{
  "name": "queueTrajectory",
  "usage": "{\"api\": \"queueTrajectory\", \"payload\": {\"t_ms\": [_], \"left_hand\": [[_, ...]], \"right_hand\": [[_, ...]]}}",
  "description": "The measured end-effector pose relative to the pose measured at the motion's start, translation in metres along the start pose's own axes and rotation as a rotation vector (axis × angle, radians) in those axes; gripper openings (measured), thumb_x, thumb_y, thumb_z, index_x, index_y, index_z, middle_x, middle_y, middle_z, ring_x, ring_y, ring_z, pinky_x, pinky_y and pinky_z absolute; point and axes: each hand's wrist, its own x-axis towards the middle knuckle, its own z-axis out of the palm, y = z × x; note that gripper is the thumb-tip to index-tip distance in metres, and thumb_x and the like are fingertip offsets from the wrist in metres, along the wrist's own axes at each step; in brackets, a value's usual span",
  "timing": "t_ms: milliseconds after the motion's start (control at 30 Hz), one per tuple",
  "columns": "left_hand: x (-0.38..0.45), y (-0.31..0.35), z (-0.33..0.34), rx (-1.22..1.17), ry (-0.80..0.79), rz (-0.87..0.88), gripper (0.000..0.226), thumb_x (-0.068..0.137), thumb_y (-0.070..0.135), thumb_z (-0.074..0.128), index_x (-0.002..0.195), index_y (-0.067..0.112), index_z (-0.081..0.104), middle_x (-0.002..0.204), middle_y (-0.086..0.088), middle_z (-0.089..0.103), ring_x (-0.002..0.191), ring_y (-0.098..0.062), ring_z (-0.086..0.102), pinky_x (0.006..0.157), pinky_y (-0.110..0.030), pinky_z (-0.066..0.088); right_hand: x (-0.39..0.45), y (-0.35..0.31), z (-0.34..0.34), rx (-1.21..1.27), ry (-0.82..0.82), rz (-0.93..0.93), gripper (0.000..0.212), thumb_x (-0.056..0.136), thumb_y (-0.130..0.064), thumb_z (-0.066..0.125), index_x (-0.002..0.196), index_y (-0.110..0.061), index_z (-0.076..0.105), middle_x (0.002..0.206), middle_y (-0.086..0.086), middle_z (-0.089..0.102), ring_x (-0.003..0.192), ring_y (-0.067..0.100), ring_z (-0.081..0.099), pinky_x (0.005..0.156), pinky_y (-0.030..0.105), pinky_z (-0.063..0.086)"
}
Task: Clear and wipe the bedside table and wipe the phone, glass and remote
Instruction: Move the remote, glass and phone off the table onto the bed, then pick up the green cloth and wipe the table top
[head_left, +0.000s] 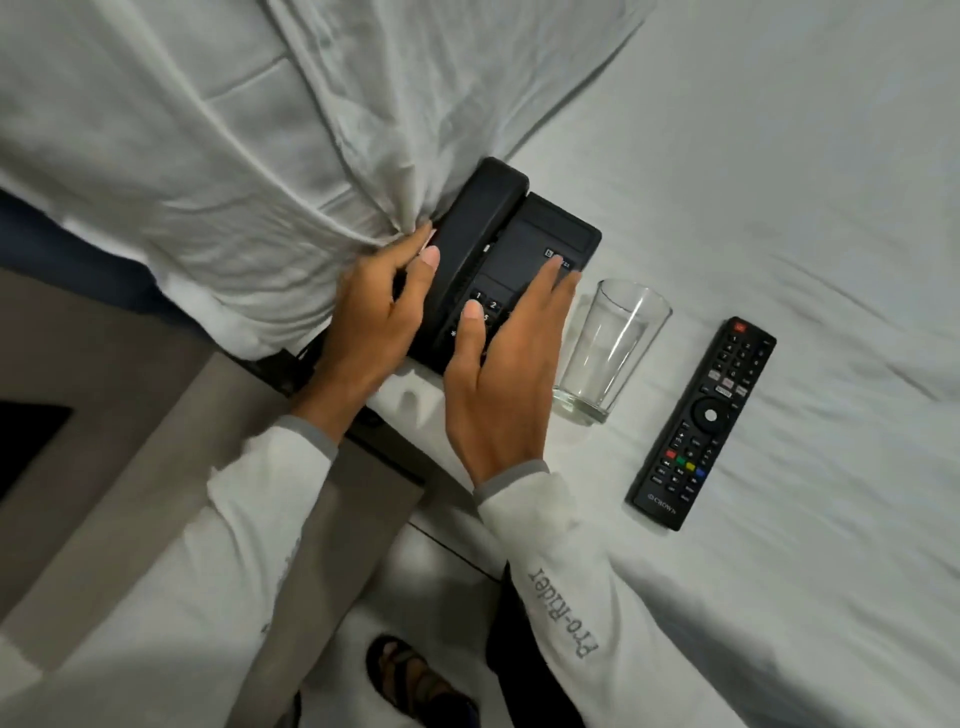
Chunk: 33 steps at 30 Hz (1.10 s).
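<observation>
Two hands on boxy black plastic phone (498, 260): left hand (374, 317) grasps handset, right hand (498, 384) flat, spread across keypad; tapered clear glass (608, 348) just beside, slim remote (704, 423) beyond.

Two bare hands, left hand (371, 312), right hand (498, 384), long white sleeves (561, 571) with grey ribbed cuffs (511, 475), grey "Pro-Rider" lettering (563, 613) along the right sleeve, dark strapped sandal (410, 675) on one foot
</observation>
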Motion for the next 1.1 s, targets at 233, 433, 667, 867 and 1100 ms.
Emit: {"api": "queueTrajectory", "payload": {"t_ms": [233, 433, 667, 867, 1100], "left_hand": [[-0.145, -0.056, -0.058, 0.526, 0.366, 0.063, 0.048, 0.108, 0.032, 0.043, 0.149, 0.009, 0.047, 0.153, -0.014, 0.049, 0.142, -0.028, 0.047, 0.116, -0.04, 0.037], [-0.344, -0.093, -0.124, 0.939, 0.547, -0.402, 0.059, 0.106, 0.042, 0.041, 0.157, 0.015, 0.032, 0.161, -0.02, 0.034, 0.141, -0.04, 0.044, 0.111, -0.055, 0.038], [-0.582, -0.058, -0.157, 1.06, 0.858, -0.832, 0.059, 0.105, 0.044, 0.041, 0.155, 0.014, 0.036, 0.16, -0.02, 0.037, 0.146, -0.035, 0.04, 0.112, -0.057, 0.036], [-0.738, -0.003, -0.117, 1.053, 1.078, -1.186, 0.062, 0.104, 0.046, 0.045, 0.155, 0.012, 0.036, 0.161, -0.02, 0.034, 0.148, -0.035, 0.037, 0.112, -0.057, 0.036], [-0.85, 0.049, -0.065, 0.977, 1.386, -1.39, 0.053, 0.099, 0.041, 0.057, 0.139, 0.008, 0.049, 0.137, -0.024, 0.057, 0.124, -0.038, 0.057, 0.097, -0.05, 0.05]], "right_hand": [[-0.051, 0.003, 0.007, -0.397, -0.155, -0.508, 0.071, 0.1, -0.045, 0.048, 0.158, -0.01, 0.027, 0.165, 0.025, 0.015, 0.155, 0.038, 0.012, 0.122, 0.057, 0.02], [-0.159, -0.008, 0.052, -0.49, -0.532, -0.914, 0.075, 0.097, -0.055, 0.046, 0.158, -0.014, 0.029, 0.165, 0.026, 0.016, 0.155, 0.04, 0.011, 0.12, 0.061, 0.02], [-0.365, -0.024, 0.081, -0.348, -0.913, -1.336, 0.079, 0.097, -0.058, 0.047, 0.158, -0.014, 0.026, 0.165, 0.027, 0.014, 0.154, 0.041, 0.01, 0.121, 0.062, 0.018], [-0.539, -0.011, 0.044, -0.119, -1.193, -1.584, 0.08, 0.096, -0.059, 0.051, 0.157, -0.013, 0.029, 0.165, 0.025, 0.016, 0.155, 0.038, 0.011, 0.123, 0.06, 0.017], [-0.68, 0.012, -0.026, 0.083, -1.736, -1.249, 0.065, 0.093, -0.053, 0.062, 0.145, -0.018, 0.046, 0.144, 0.006, 0.052, 0.127, 0.018, 0.055, 0.105, 0.03, 0.045]]}}
